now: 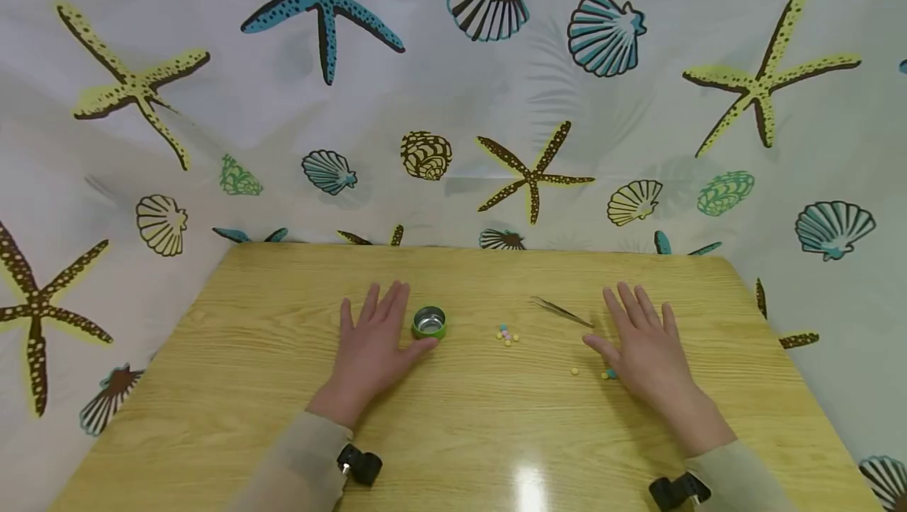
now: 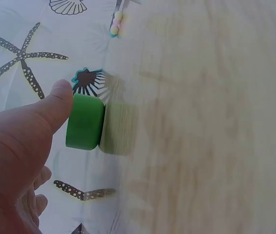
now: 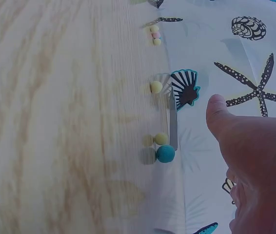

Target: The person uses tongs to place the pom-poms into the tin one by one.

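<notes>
My left hand point(image 1: 373, 350) is spread flat with straight fingers, its thumb beside a small round green tin point(image 1: 429, 323) with a shiny metal inside. In the left wrist view the green tin point(image 2: 85, 122) stands just past the thumb tip; whether they touch I cannot tell. My right hand point(image 1: 648, 346) is likewise spread, holding nothing. By its thumb lie metal tweezers point(image 1: 563, 311) with bent tips. Under that hand's edge are a teal bead point(image 1: 612, 374) and a yellow bead point(image 1: 605, 376). Another yellow bead point(image 1: 575, 371) lies to the left. A cluster of small coloured beads point(image 1: 506, 336) sits mid-table.
All of this rests on a wooden table point(image 1: 453, 417) with a glossy surface. Behind and beside it hangs a pale cloth point(image 1: 397, 102) printed with starfish and shells. Each wrist carries a small black camera, seen as a left wrist camera point(image 1: 361, 465) and a right wrist camera point(image 1: 676, 490).
</notes>
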Tool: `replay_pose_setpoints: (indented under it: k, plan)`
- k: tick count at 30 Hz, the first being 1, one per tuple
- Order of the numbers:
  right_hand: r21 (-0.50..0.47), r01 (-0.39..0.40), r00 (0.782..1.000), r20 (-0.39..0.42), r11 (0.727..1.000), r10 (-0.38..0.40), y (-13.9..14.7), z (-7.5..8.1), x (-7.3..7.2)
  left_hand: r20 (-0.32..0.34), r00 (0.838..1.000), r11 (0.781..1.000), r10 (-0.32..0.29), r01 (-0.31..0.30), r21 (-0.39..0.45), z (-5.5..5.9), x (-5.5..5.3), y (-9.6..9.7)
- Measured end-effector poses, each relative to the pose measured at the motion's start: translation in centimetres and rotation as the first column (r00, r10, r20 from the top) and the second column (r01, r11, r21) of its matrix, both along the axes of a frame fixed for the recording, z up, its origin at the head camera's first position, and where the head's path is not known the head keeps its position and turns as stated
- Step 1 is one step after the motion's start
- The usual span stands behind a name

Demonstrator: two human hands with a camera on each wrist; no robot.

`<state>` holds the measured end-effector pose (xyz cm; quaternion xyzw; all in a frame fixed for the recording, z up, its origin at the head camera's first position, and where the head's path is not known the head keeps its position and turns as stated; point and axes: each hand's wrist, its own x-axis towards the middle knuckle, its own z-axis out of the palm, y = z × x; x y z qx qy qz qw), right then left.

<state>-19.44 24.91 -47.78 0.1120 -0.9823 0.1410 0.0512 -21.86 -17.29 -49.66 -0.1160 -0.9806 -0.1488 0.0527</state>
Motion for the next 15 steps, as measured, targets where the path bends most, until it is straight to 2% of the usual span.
replay_pose_setpoints:
  k: [9,15]
  plan:
    - [-0.012,0.016,1.000,-0.001,1.000,-0.016,-0.8,-0.6,0.9,-0.028,0.999,0.999,-0.024,0.025,0.044,-0.8,-0.1,0.4]
    - [-0.006,0.009,1.000,0.008,1.000,-0.009,-1.2,-0.4,0.5,-0.029,0.999,0.996,-0.035,0.037,0.083,-1.0,-0.4,0.6]
